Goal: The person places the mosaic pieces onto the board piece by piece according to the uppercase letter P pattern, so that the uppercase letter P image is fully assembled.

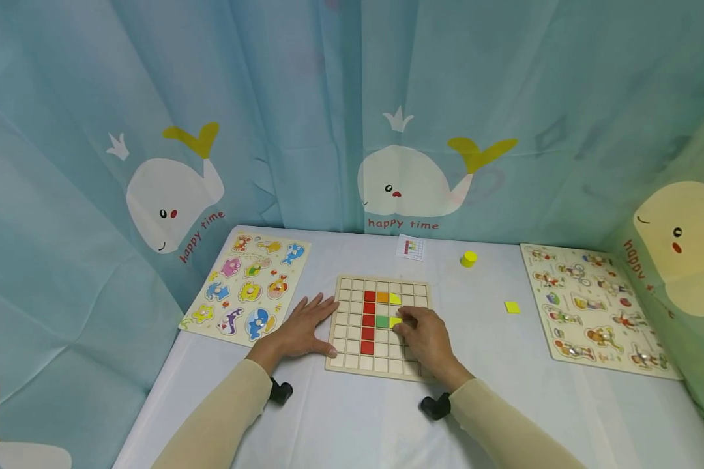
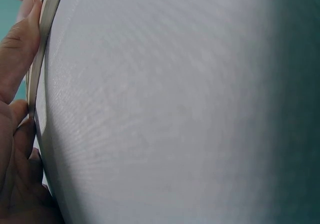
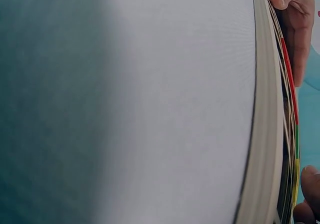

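Observation:
A wooden grid board (image 1: 352, 365) lies flat on the table. A column of red square tiles (image 1: 368, 320) fills part of it. To its right sit an orange tile (image 1: 382, 298), a green tile (image 1: 382, 322) and an upper yellow tile (image 1: 394, 299). My left hand (image 1: 302, 327) touches the board's left edge, fingers spread, thumb at the lower left. With curled fingers, my right hand (image 1: 427, 335) holds the lower yellow tile (image 1: 394, 322) by its right side, in the cell beside the green one. Fingers cover part of that tile.
A small printed card (image 1: 410, 248) lies behind the board. A yellow cylinder (image 1: 469, 259) and a loose yellow tile (image 1: 512, 307) are to the right. Picture puzzle boards flank both sides: a sea-animal board (image 1: 293, 264) on the left, a figure board (image 1: 563, 348) on the right.

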Demonstrator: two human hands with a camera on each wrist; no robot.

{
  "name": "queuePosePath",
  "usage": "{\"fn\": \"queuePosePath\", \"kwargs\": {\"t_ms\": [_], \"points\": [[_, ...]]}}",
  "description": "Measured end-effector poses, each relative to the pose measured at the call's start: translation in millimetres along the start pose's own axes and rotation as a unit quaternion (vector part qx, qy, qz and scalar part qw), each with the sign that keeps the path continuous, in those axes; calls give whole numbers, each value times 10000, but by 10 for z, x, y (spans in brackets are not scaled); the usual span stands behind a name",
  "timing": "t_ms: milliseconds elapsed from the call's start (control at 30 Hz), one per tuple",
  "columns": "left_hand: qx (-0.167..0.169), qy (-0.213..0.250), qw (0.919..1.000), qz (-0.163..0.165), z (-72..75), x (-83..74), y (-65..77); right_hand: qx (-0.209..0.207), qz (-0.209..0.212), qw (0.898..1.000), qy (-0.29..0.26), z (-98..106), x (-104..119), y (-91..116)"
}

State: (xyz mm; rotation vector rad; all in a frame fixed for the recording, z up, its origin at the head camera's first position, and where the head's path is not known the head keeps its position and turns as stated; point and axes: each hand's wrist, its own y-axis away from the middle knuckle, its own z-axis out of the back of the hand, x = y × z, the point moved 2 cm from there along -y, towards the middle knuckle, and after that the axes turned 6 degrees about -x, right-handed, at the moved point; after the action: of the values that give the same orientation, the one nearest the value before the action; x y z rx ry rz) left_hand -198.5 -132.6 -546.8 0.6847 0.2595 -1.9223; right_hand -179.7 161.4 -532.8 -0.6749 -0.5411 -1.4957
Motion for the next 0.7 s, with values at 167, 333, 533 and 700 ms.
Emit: {"fn": "queuePosePath", "kwargs": {"t_ms": [167, 333, 533, 700], "points": [[-32, 15, 10000, -26, -1, 2, 0, -109, 6, 9999, -103, 11, 2, -4], [-43, 17, 10000, -24, 2, -4, 2, -90, -10, 9999, -131, 41, -2, -13], [-38, 54, 10000, 37, 4, -13, 12, -82, -7, 9996, -286, 156, -50, -66], [-47, 34, 10000, 39, -4, -12, 10, -226, -58, 9992, -337, 333, -167, -133]]}}
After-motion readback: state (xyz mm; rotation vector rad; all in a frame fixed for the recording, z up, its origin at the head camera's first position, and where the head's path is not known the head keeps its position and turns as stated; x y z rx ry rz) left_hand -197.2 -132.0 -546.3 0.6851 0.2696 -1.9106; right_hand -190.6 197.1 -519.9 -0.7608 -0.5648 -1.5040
